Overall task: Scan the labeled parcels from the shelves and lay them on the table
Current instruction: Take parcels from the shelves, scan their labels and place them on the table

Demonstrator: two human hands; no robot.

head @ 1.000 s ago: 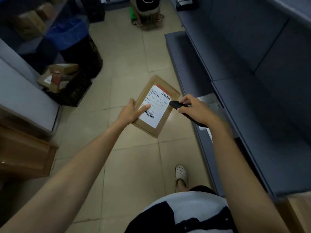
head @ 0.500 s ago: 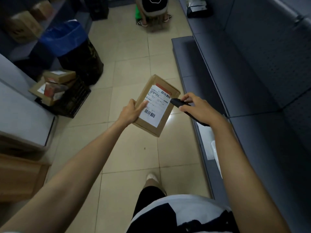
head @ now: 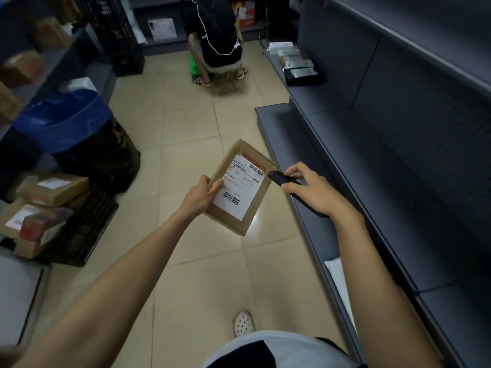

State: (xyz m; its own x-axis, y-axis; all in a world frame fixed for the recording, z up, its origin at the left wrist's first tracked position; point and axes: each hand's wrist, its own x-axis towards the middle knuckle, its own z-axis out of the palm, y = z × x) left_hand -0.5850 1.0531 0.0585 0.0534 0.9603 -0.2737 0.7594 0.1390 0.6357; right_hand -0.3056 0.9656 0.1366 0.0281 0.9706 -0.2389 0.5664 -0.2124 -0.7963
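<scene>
A flat brown cardboard parcel (head: pixel 245 205) with a white barcode label (head: pixel 240 188) is held out over the tiled floor. My left hand (head: pixel 200 196) grips its left edge, thumb on the label. My right hand (head: pixel 313 191) holds a black handheld scanner (head: pixel 277 177), whose tip points at the parcel's upper right edge, close to the label's top barcode. Dark grey shelves (head: pixel 372 166) run along the right. A grey table edge (head: pixel 16 296) shows at the lower left.
A black crate (head: pixel 79 235) with several labelled boxes (head: pixel 50 188) sits on the floor at left, behind it a bin with a blue bag (head: pixel 63 123). A person (head: pixel 215 41) crouches at the aisle's far end. More parcels (head: pixel 297 65) lie on the far right shelf.
The view has tilted up and moved forward along the aisle, bringing the crouching person into sight. Both hands keep the parcel and scanner in almost the same pose.
</scene>
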